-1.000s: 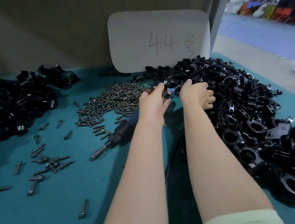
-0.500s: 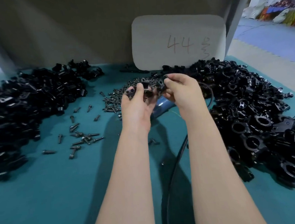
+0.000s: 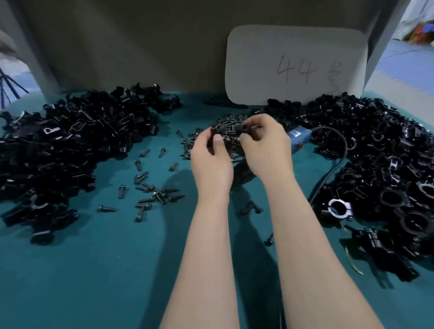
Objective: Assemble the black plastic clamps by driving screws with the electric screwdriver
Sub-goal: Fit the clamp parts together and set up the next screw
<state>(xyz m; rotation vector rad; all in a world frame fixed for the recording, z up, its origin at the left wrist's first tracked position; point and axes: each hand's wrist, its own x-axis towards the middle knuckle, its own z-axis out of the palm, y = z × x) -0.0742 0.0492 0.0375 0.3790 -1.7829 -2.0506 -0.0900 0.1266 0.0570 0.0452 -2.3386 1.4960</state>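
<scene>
Two hands are held together over the teal table (image 3: 89, 280): a small, glossy black clamp (image 3: 239, 131), its shape blurred, is pinched by curled fingers of the left hand (image 3: 211, 162) and right hand (image 3: 264, 149), above the screws (image 3: 227, 119). Just beyond, the blue screwdriver (image 3: 297, 135) is laid flat.

You are at a factory assembly bench: a teal mat (image 3: 77, 294) heaped with black plastic clamp parts (image 3: 52, 152), loose screws (image 3: 147, 191), a corded electric screwdriver (image 3: 298, 135), a handwritten card (image 3: 296, 60) marked 44.
</scene>
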